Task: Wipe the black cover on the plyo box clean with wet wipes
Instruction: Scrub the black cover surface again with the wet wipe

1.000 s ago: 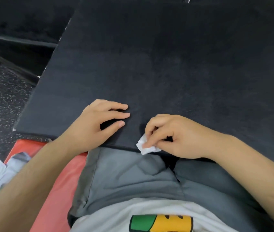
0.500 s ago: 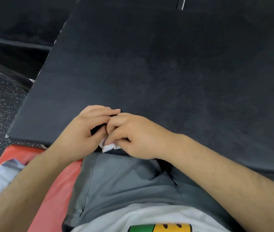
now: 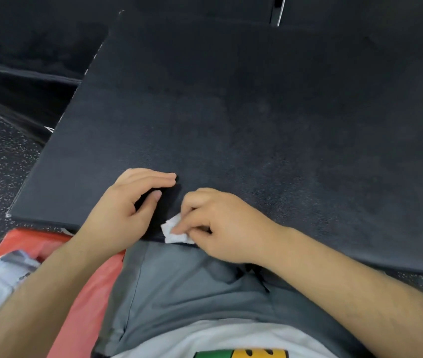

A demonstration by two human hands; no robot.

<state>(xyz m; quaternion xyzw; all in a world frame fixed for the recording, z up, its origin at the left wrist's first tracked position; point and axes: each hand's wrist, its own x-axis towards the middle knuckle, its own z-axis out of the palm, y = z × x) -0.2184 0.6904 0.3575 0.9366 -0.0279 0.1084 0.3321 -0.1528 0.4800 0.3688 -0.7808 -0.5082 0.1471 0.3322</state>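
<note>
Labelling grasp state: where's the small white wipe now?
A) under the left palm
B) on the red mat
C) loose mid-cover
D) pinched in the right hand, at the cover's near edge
D: the right hand pinches the small white crumpled wet wipe at the near edge of the black textured cover.

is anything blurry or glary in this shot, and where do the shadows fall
Head view: the right hand and the wet wipe it pinches look slightly smeared; the left hand is sharper and throws a small dark shadow under its fingers; the black cover is matte, with soft even light and no glare.
</note>
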